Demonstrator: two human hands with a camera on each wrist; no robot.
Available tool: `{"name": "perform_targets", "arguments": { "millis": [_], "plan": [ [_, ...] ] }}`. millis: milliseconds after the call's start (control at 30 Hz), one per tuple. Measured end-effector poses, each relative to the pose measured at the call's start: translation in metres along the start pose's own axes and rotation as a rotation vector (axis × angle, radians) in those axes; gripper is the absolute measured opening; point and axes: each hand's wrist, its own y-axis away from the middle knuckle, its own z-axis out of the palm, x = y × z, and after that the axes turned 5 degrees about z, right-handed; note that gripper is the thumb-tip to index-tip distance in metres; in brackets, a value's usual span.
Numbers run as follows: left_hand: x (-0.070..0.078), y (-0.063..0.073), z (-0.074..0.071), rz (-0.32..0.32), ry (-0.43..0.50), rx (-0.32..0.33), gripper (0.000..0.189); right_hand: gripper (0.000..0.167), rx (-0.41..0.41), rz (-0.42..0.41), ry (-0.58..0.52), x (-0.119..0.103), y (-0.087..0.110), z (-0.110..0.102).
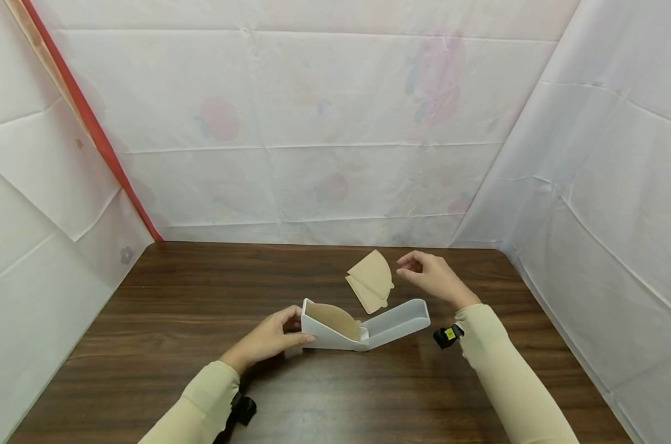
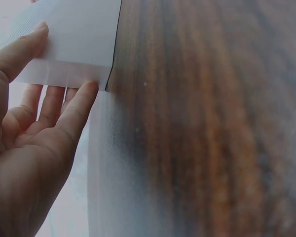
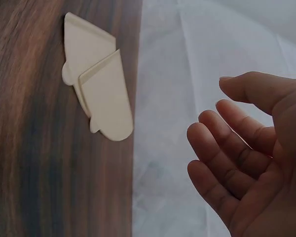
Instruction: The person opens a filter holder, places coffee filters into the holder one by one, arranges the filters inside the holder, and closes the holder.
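One left hand (image 1: 269,336) grips a white box (image 1: 332,338); one right hand (image 1: 438,279) holds nothing.
The left hand's thumb lies against the box's near wall, while its bent fingers touch the left end. Just right of that hand, tan paper (image 1: 332,318) with a curved edge sits inside the box. Beyond the box, between the hands and nearer the right one, two overlapping fan-shaped pieces (image 1: 376,271) lie on the dark wooden table (image 1: 163,320). The opened lid (image 1: 396,324) extends rightward, nearer the person than the right hand. Just right of the pieces, and apart from them, that hand is loosely curled, its thumb clear of the fingertips.
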Motion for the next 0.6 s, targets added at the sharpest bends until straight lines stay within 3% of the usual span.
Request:
{"name": "perform_targets", "arguments": {
  "millis": [600],
  "plan": [
    [0.002,0.003,0.000,-0.004,0.006,0.006,0.037,0.031,-0.041,0.088,-0.028,0.031,-0.011,0.025]
  ]
}}
